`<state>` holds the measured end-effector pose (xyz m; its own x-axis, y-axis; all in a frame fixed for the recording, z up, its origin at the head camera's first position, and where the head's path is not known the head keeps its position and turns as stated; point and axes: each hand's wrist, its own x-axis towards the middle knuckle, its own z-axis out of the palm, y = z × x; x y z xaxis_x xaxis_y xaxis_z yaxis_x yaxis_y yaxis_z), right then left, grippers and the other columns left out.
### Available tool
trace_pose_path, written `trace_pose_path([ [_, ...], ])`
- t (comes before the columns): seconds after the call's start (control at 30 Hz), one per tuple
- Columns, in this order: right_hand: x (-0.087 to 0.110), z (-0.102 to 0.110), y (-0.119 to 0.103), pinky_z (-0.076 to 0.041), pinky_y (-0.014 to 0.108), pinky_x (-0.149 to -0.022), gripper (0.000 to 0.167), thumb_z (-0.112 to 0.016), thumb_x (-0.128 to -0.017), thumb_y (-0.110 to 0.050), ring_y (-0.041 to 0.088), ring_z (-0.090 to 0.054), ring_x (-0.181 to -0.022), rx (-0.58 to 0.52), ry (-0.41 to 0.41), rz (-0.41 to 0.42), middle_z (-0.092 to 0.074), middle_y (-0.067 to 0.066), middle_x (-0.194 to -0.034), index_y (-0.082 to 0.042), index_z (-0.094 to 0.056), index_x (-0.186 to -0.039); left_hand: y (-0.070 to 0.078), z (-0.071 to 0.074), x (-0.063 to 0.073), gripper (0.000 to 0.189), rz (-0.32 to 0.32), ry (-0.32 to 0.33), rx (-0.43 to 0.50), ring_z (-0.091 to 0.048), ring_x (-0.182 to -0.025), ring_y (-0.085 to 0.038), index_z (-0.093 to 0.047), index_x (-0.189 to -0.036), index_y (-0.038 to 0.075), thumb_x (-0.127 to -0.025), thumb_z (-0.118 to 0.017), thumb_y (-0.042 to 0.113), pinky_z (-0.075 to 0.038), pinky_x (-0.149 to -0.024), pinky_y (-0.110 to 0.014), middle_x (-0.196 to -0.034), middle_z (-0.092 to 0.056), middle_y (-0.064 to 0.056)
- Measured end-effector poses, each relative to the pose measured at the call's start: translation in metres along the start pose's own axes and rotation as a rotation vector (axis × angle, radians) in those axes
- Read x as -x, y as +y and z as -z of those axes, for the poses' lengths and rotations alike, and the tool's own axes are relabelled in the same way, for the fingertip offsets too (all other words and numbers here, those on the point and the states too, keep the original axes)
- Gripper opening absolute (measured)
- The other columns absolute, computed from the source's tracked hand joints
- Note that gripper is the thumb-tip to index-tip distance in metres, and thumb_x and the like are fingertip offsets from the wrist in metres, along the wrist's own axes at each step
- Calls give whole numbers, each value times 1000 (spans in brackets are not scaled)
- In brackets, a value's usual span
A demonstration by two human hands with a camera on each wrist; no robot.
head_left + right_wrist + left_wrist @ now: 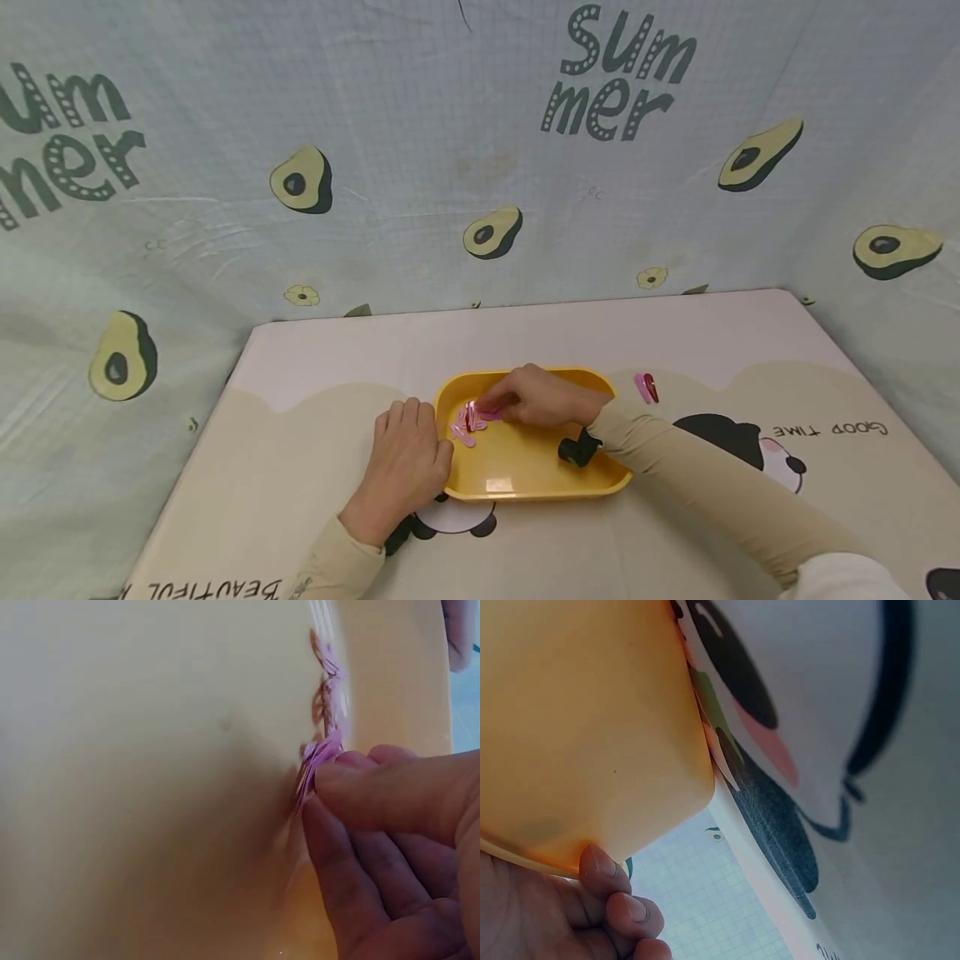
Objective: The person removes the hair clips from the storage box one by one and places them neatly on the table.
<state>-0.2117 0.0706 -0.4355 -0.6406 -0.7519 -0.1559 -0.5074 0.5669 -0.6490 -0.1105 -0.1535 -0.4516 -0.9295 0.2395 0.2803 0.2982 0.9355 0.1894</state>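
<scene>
A yellow plastic tray (525, 467) sits in front of me on the table. At its left end my left hand (408, 458) grips the rim; the left wrist view shows curled fingertips (604, 866) against the tray's outer wall. Several pink and red snap hair clips (467, 421) lie in a loose pile inside the tray's left part. My right hand (543, 396) reaches in from the right, and its thumb and forefinger pinch a pink hair clip (321, 759) at the pile's edge. How many clips are between those fingertips is too blurred to tell.
On the table right of the tray lie a pink hair clip (642, 387) and a dark red one (652, 388), side by side. A black device (577, 450) at my right wrist hangs over the tray. Behind the table stands a cloth backdrop (405, 150) with avocado prints.
</scene>
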Motion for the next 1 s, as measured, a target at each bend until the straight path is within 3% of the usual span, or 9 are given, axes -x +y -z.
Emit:
trace_pose_path([
  [0.2, 1, -1, -2, -57, 25, -95, 24, -75, -91, -7, 9, -72, -101, -35, 1, -4, -78, -1, -109, -12, -77, -115, 1, 1, 0, 17, 3, -4, 3, -34, -81, -23, -49, -86, 5, -89, -59, 18, -32, -82, -40, -80, -39, -5],
  [0.53, 2, -2, -2, -54, 16, -80, 12, -76, -91, -10, 2, -64, -83, 23, -5, 60, -76, -3, -95, -11, -77, -103, 1, 0, -1, 17, -10, 19, 4, -34, -80, -23, -48, -85, 5, -89, -59, 17, -31, -81, -40, -79, -39, -5],
  [1.0, 0, -5, 1, -51, 15, -76, 8, -74, -93, -11, 0, -58, -78, 59, -39, 108, -74, -3, -91, -11, -78, -100, 0, 0, 0, 16, -11, 36, 0, -34, -80, -23, -47, -83, 6, -88, -58, 16, -31, -80, -39, -78, -38, -5],
])
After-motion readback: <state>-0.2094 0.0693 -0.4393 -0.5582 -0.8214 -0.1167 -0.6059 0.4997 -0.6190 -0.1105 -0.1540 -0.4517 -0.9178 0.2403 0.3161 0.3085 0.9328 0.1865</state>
